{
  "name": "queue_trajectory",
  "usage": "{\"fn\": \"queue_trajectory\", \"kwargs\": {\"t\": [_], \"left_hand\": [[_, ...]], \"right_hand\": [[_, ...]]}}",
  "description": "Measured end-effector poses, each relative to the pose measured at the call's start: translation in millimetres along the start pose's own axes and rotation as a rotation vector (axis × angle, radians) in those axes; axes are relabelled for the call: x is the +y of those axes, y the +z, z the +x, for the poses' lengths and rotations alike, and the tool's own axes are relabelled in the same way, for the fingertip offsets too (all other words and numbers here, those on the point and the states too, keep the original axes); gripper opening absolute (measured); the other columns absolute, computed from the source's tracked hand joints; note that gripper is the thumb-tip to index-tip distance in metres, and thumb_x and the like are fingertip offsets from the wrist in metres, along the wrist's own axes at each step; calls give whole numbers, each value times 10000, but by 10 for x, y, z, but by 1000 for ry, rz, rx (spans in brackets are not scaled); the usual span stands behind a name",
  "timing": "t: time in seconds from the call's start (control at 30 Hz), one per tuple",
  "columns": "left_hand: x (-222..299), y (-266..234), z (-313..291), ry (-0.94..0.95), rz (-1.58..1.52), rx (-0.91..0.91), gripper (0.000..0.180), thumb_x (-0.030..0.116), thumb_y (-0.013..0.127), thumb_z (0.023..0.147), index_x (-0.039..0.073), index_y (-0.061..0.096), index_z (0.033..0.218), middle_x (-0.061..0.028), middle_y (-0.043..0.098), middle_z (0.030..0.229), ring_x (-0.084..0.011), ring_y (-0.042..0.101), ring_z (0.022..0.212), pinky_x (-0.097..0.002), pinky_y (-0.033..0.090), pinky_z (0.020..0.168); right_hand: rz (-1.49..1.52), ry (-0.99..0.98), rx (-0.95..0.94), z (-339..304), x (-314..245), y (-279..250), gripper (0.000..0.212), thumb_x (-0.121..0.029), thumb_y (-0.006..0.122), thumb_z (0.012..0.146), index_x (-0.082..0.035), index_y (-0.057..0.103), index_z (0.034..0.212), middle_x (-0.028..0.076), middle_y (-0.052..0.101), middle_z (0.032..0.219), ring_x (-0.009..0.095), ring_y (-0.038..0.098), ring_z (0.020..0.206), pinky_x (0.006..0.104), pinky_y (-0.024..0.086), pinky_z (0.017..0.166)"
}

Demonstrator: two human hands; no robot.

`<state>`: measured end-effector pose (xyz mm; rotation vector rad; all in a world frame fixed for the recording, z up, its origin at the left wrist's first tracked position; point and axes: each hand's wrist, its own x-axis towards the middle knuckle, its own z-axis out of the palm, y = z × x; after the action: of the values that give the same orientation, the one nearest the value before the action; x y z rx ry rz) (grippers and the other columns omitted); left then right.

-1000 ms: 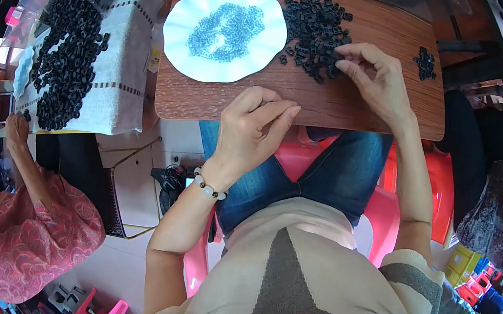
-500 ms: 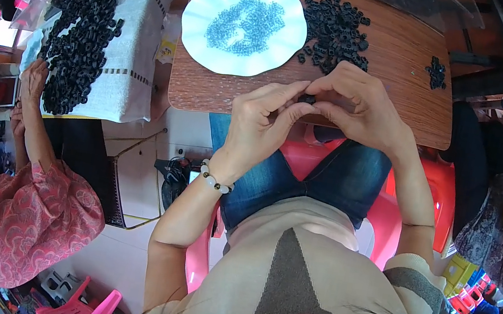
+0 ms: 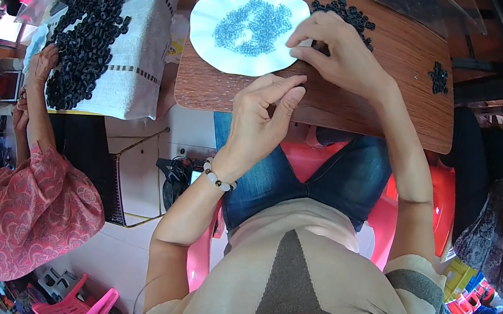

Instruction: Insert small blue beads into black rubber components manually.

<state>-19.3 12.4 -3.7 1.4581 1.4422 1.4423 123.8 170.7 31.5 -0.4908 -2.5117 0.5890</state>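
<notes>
My left hand (image 3: 266,109), with a beaded bracelet (image 3: 218,180) on its wrist, is raised over the near edge of the table. Its thumb and forefinger are pinched together; whatever sits between their tips is hidden. My right hand (image 3: 341,56) reaches over the right rim of a white scalloped plate (image 3: 202,32). Its thumb and fingers curve toward each other with a small gap between the tips, and nothing shows in them. Many tiny clear rings (image 3: 247,26) lie on the plate. A pile of small black parts (image 3: 348,15) is partly hidden behind my right hand.
A smaller group of black parts (image 3: 438,78) lies at the right of the brown table (image 3: 399,108). To the left, a cloth-covered table (image 3: 142,52) bears a large heap of black parts (image 3: 87,43), where a co-worker's hand (image 3: 44,62) rests. Clear bins stand at the back.
My hands have parted. The right one has moved up and left to the plate's rim. The left one stays near its place; the black part seen between my fingers no longer shows.
</notes>
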Motion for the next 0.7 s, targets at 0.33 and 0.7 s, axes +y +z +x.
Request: {"fn": "queue_trajectory", "kwargs": {"t": [0.33, 0.7], "left_hand": [[31, 15, -11, -52, -71, 8, 210, 126, 691, 994, -6, 756, 1144, -94, 656, 809, -135, 568, 668, -280, 449, 616], [-26, -29, -5, -162, -334, 9, 255, 159, 666, 1026, -1, 737, 1212, -55, 669, 930, -91, 622, 767, -233, 502, 688]], "right_hand": [[-139, 30, -117, 249, 75, 220, 97, -168, 760, 845, -106, 788, 915, 88, 680, 1070, 298, 534, 1060, 409, 395, 983], [-135, 55, -66, 202, 34, 241, 126, -211, 710, 883, -87, 730, 898, 108, 667, 1189, 311, 522, 1121, 442, 381, 1001]]}}
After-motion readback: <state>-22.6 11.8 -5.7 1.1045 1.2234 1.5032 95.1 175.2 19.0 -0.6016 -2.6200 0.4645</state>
